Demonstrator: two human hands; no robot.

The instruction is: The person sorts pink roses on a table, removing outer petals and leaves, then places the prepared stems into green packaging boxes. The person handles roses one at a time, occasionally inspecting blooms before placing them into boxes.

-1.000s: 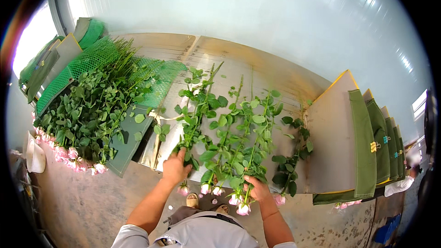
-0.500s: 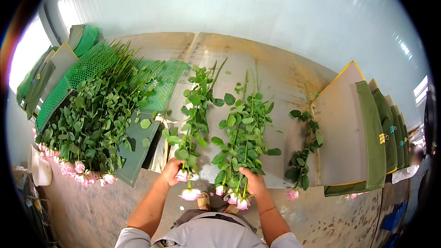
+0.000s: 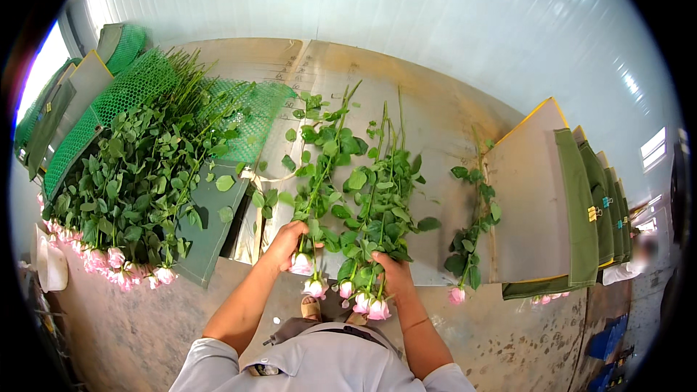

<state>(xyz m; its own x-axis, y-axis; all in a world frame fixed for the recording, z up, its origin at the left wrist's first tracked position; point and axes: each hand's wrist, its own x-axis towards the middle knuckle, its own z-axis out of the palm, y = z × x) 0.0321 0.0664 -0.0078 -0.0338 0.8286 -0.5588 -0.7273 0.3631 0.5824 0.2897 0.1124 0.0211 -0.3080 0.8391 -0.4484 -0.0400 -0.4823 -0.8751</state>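
Observation:
My left hand (image 3: 289, 242) is closed around the lower stems of a couple of pale pink roses (image 3: 316, 196), whose blossoms hang past the table's near edge. Close by on the right, my right hand (image 3: 394, 274) grips a thicker bunch of pink roses (image 3: 385, 210) just above the flower heads. Both bunches lie with cut stem ends pointing away from me, and their leaves meet in the middle. A single rose (image 3: 472, 229) rests apart, farther right. My fingers are partly hidden by leaves.
A large heap of pink roses (image 3: 138, 181) lies at left on green plastic mesh (image 3: 247, 116) and dark green cloth (image 3: 210, 229). Grey boards with green cloth covers (image 3: 577, 207) and clips stand at right. The worktable (image 3: 443, 145) has marked lines. A white container (image 3: 51, 260) is at far left.
The roses in my left hand have shifted nearer the right-hand bunch, and their blossoms have tilted. My right hand keeps its hold. The whole view has shifted slightly.

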